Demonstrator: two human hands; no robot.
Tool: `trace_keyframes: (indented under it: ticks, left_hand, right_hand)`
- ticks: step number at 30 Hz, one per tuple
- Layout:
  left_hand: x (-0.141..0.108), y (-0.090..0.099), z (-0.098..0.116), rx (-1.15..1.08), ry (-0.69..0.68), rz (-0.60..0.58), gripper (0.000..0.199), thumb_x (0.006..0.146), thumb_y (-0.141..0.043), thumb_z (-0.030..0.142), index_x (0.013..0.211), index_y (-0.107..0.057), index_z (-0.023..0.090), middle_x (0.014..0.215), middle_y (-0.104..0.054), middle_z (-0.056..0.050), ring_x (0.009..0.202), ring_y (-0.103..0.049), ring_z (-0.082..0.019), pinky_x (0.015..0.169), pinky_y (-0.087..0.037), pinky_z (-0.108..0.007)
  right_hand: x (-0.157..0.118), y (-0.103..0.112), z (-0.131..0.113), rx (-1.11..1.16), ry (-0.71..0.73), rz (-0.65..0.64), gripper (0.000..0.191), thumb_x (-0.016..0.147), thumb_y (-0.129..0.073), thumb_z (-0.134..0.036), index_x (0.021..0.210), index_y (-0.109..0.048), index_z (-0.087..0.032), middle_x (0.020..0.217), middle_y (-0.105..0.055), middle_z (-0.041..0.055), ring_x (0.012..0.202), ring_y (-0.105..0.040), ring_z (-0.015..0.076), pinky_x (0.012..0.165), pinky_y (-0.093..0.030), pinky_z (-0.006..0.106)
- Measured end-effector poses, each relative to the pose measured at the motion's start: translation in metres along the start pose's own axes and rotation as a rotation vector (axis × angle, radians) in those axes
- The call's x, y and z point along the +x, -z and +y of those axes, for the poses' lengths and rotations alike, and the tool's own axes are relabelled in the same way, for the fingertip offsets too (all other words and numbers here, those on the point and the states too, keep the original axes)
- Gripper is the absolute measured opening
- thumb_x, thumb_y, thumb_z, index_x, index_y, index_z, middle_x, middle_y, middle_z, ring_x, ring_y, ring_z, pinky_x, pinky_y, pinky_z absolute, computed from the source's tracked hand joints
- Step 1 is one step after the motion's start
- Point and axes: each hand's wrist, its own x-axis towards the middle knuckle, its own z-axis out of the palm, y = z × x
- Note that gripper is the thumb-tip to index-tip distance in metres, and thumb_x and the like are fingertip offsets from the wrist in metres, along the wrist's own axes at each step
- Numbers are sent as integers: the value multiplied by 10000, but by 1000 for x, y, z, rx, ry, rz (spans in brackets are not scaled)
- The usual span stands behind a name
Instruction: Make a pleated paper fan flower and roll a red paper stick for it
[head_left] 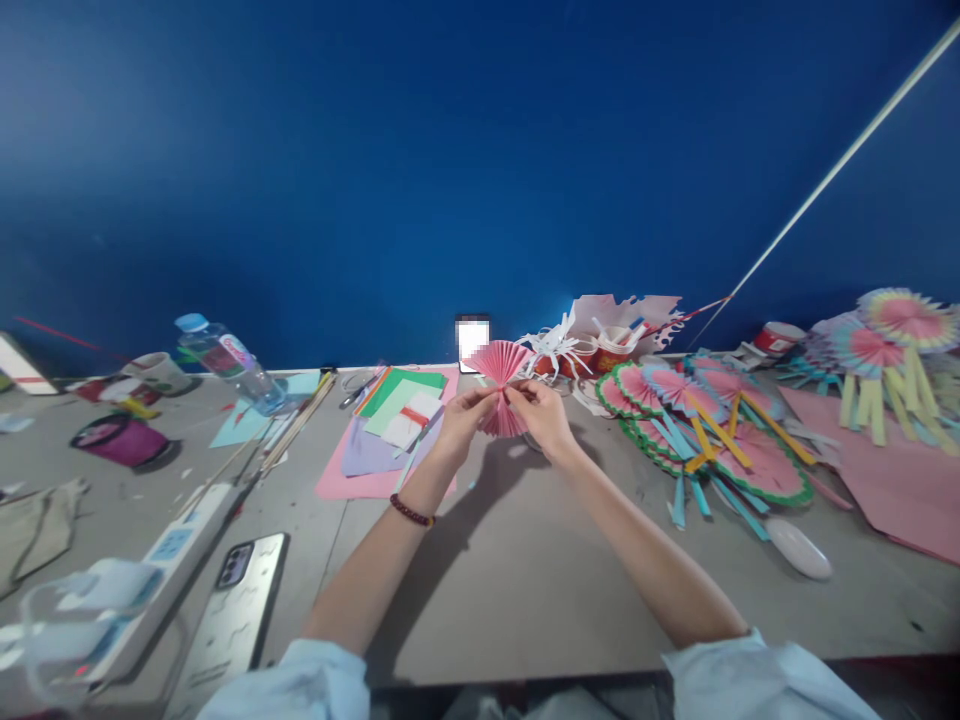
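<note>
A pink pleated paper fan (501, 362) is held up over the middle of the table, its folds spread above and below a pinched centre. My left hand (466, 420) grips it from the left near the centre, thumb and fingers pressed together; a dark bead bracelet circles that wrist. From the right, my right hand (541, 408) pinches the fan at the same central fold. The fingertips of both hands nearly meet and partly cover the centre. Just behind the fan a phone with a bright screen (472, 338) leans upright.
Stacked coloured paper (405, 390) lies left of my hands. Finished paper rosettes with streamers (697, 400) spread to the right, near a white oval object (799, 548). Leftward are a tilted water bottle (232, 362), a purple spool (120, 440), a power strip (169, 560) and a phone (236, 610).
</note>
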Motion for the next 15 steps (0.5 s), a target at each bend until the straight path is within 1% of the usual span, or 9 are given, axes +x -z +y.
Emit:
trace_keyframes:
  ticks: [3, 6, 8, 10, 12, 15]
  left_hand:
    - [-1, 1, 5, 60, -48, -33, 341, 611, -846, 429, 831, -784, 175, 804, -753, -53, 742, -652, -177, 711, -485, -292]
    - [-3, 1, 9, 113, -76, -65, 354, 582, -867, 389, 859, -789, 183, 854, -762, -62, 772, -667, -192, 732, -492, -301]
    - [-3, 1, 10, 168, -91, -42, 334, 559, -878, 352, 833, -789, 183, 811, -757, -57, 723, -659, -185, 701, -488, -300]
    - [-2, 1, 10, 189, -100, -2, 294, 554, -876, 333, 787, -787, 178, 752, -746, -50, 678, -644, -176, 692, -484, -305]
    - [-2, 0, 10, 160, -95, 22, 265, 560, -871, 321, 764, -787, 175, 751, -747, -53, 704, -651, -186, 742, -491, -325]
    - [-2, 0, 9, 88, -74, 12, 254, 583, -865, 309, 786, -792, 175, 828, -761, -66, 824, -670, -215, 861, -482, -358]
  right_hand:
    - [-1, 0, -1, -108, 70, 59, 283, 755, -619, -449, 776, -657, -169, 716, -664, 39, 647, -568, 165, 666, -451, 302]
    - [-2, 1, -2, -204, 119, 102, 279, 754, -614, -437, 779, -676, -166, 677, -654, 39, 627, -552, 171, 640, -443, 302]
    - [-2, 1, -2, -224, 129, 94, 270, 754, -613, -425, 779, -685, -166, 676, -659, 43, 628, -548, 175, 639, -443, 302]
    - [-3, 1, -2, -215, 122, 59, 264, 765, -609, -416, 786, -687, -164, 695, -671, 47, 637, -549, 175, 651, -442, 302]
    - [-3, 1, -2, -193, 107, 31, 272, 773, -613, -418, 811, -689, -160, 721, -678, 46, 646, -548, 170, 664, -440, 299]
    - [-2, 2, -2, -189, 100, 23, 296, 767, -627, -439, 836, -693, -159, 711, -662, 30, 636, -530, 161, 655, -428, 289]
